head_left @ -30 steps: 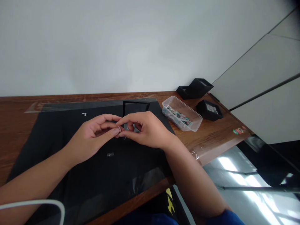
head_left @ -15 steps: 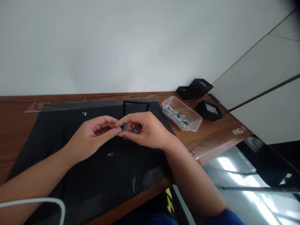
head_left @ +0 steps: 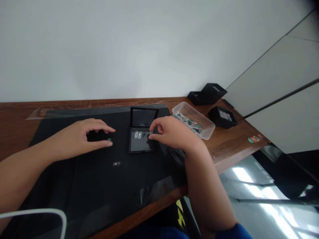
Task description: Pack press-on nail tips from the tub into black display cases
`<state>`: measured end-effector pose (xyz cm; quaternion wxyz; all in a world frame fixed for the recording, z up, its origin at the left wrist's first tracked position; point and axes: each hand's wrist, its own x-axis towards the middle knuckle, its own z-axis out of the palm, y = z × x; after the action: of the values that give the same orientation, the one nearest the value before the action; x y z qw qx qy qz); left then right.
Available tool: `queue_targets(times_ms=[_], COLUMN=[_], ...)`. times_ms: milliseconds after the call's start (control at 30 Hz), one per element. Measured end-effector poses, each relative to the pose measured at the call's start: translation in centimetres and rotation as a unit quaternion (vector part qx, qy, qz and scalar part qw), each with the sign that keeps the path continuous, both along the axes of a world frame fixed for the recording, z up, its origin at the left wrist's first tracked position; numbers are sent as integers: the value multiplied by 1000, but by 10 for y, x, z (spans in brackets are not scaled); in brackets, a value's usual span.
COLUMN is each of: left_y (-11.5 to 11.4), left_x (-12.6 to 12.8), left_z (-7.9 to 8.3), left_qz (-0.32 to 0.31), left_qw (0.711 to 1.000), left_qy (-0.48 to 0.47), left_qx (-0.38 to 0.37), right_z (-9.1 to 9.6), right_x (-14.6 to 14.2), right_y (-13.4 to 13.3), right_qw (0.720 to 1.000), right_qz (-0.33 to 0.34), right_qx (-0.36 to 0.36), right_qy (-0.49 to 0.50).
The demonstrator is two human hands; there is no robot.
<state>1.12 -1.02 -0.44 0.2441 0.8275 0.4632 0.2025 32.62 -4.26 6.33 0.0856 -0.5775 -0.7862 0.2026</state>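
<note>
My left hand (head_left: 87, 139) hovers over the black mat (head_left: 92, 192) with thumb and fingers apart. A small dark green piece (head_left: 110, 140) shows at its thumb tip; whether it rests on the mat or clings to the thumb is unclear. At the right side of a shallow black case (head_left: 129, 146) with its lid raised, my right hand (head_left: 165, 131) pinches a small clear piece (head_left: 151, 132). Inside the case lie two clear oval pieces (head_left: 138, 134) and a small dark green piece (head_left: 144, 135). A small dark tag-like piece (head_left: 116, 164) lies nearer me.
A clear plastic tub (head_left: 209, 132) of small wrapped pieces stands to the right. Beyond it are a black box (head_left: 223, 118) with pale contents and black trays (head_left: 208, 94). Colourful rings (head_left: 254, 138) lie near the table's right edge. A white cable (head_left: 50, 210) crosses the lower left.
My hands were together, fingertips meeting on a small clear thing. They have parted: the left moved left and opened, the right moved right to the case, whose inside now shows.
</note>
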Motion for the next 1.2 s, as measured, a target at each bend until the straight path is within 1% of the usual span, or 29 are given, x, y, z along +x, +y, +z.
queue_targets(times_ms=[67,133,333,433,633,867,933,1100,1200], left_y=[2,3,1,2,8,9,8,2,-3], left_x=[-4,-4,-1,0,-3,-2,-2,2,8], left_z=[-4,-5,-3,-4,-7,-7,-6,-3,1], left_qz=[-28,-34,-16,-17,-40,-29,-16,69,74], left_qw=[999,999,999,999,997,995,995,990,991], left_qy=[31,39,11,8,54,81,81,82,58], left_qx=[-4,-12,-35,-37,-49,-57,-62,-97,-93], right_z=[-1,-2,-6,-9,-11,-10,-10,-9,-6], right_x=[3,3,-7,-10,-11,-11,-12,-11,-10], right_y=[0,0,-1,0,2,3,3,3,2], right_qw=[1000,999,998,998,997,997,997,998,999], right_qz=[-11,-12,-10,-9,-18,-26,-27,-27,-17], right_qx=[-15,-20,-26,-21,-19,-17,-16,-17,-7], right_qy=[-19,-24,-52,-56,-69,-71,-70,-60,-35])
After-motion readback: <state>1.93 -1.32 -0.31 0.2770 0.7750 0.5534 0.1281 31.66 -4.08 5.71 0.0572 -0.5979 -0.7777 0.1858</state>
